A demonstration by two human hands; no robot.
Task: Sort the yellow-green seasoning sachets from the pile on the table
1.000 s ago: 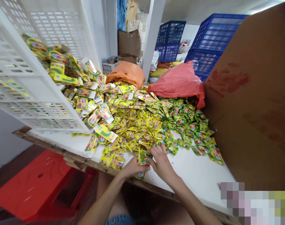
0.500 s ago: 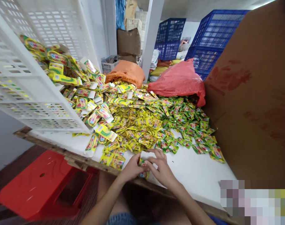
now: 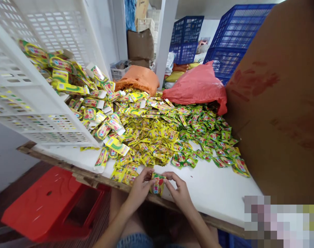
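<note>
My left hand [image 3: 139,187] and my right hand [image 3: 179,189] meet at the near edge of the white table [image 3: 213,193]. Between their fingertips they pinch a small stack of yellow-green sachets [image 3: 157,183], one hand on each side. Just beyond the hands spreads a large heap of loose yellow sachets [image 3: 151,137], with green sachets [image 3: 213,137] on its right side. Flat yellow cartons [image 3: 69,88] spill from a tipped white crate [image 3: 30,89] at the left.
A big cardboard sheet [image 3: 281,103] walls off the right side. A red sack [image 3: 198,86] and an orange sack [image 3: 140,79] lie behind the heap. Blue crates [image 3: 224,38] stand at the back. A red plastic stool [image 3: 48,206] sits low on the left.
My hands drew back from the heap's edge toward the table's near edge, carrying the sachets. The right hand went from reaching into the pile to pinching the stack with the left.
</note>
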